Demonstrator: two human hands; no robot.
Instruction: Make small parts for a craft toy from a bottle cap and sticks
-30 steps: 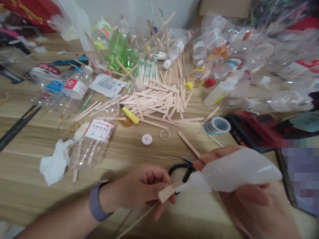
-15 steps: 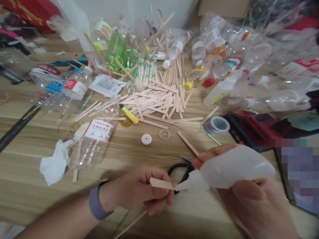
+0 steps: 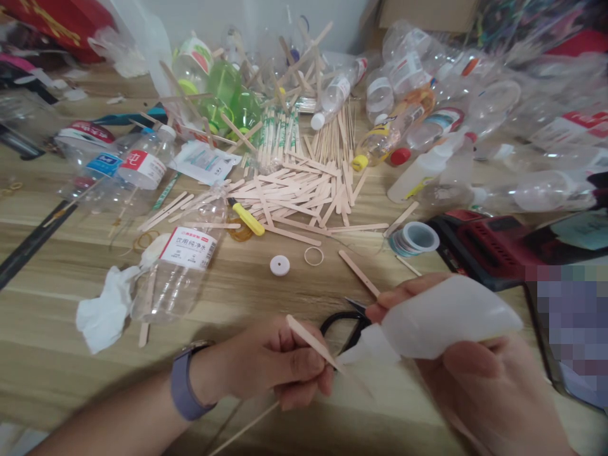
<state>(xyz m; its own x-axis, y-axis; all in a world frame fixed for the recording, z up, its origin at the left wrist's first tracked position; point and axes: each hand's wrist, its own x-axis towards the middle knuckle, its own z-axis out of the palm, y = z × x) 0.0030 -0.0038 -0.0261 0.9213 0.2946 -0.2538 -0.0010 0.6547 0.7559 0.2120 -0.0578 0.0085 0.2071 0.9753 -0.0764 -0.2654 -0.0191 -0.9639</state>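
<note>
Between the fingers of my left hand (image 3: pixel 289 364) is a flat wooden craft stick (image 3: pixel 311 341), slanting down to the right; its lower end is blurred. A thin wooden skewer (image 3: pixel 244 429) runs out below that hand toward the bottom edge; its upper end is hidden. My right hand (image 3: pixel 479 380) is wrapped round a white squeeze glue bottle (image 3: pixel 451 320), tipped so its nozzle points left. The nozzle tip meets or nearly meets the stick; I cannot tell which. Black-handled scissors (image 3: pixel 346 316) lie behind both hands, partly covered.
Craft sticks (image 3: pixel 299 190) are heaped mid-table behind a yellow-handled tool (image 3: pixel 247 216). A clear bottle (image 3: pixel 178 272) lies left, beside a crumpled tissue (image 3: pixel 105 310). A white disc (image 3: pixel 280 265) sits ahead. At right are a wire spool (image 3: pixel 414 238), a red-and-black device (image 3: pixel 484 244) and several plastic bottles.
The craft stick has turned in my left fingers, from nearly level to a steeper slant down to the right. My right hand and the glue bottle have barely moved.
</note>
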